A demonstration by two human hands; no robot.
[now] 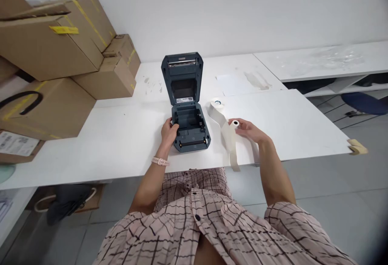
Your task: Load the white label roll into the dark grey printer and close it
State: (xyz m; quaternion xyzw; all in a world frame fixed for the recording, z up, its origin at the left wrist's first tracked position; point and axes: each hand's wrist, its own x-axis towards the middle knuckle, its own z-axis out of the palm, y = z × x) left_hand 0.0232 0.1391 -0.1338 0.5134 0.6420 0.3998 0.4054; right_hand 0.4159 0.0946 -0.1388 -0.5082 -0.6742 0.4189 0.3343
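A dark blue-grey label printer (189, 129) stands on the white table (121, 144) with its lid (182, 77) swung up and its paper bay bare. My left hand (169, 131) grips the printer's left side wall, fingers curled over the edge. My right hand (249, 130) lies to the right of the printer, fingers closed on a small white paper roll (234, 124). A white paper strip (228, 139) runs from there down over the table's front edge. A second white roll (216, 104) stands just behind, next to the printer.
Several brown cardboard boxes (57, 55) are stacked at the table's left end. A second white table (321, 61) joins at the back right, with a blue chair seat (365, 102) under it. A beige pad (357, 147) sits at the right corner. A bag (65, 204) lies on the floor.
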